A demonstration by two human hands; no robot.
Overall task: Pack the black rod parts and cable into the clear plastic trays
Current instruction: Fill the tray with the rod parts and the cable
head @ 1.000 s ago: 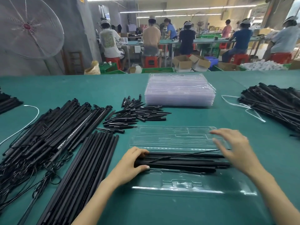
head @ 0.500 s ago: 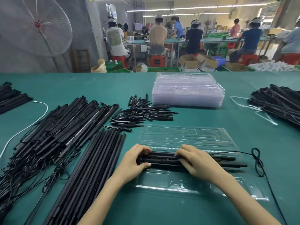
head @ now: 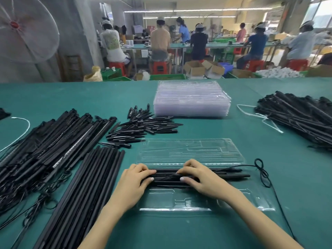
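Note:
An open clear plastic tray (head: pixel 194 203) lies on the green table in front of me, its far half (head: pixel 192 150) spread flat. A bundle of black rods (head: pixel 228 174) lies across the tray's middle. My left hand (head: pixel 133 180) grips the bundle's left end. My right hand (head: pixel 199 177) presses down on the rods just right of the left hand, fingertips curled over them. A thin black cable (head: pixel 264 175) runs from the bundle, loops at the right and trails off toward the near edge.
Long black rods (head: pixel 84 187) lie in a row at my left, beside a tangled heap of rods with cables (head: pixel 45 146). Short black pointed parts (head: pixel 143 124) lie behind the tray. A stack of clear trays (head: pixel 192 99) stands further back. Another rod pile (head: pixel 301 115) is at right.
My right hand came from the tray's right end to the bundle's middle and now sits close beside the left hand. The cable's loop now lies out to the right.

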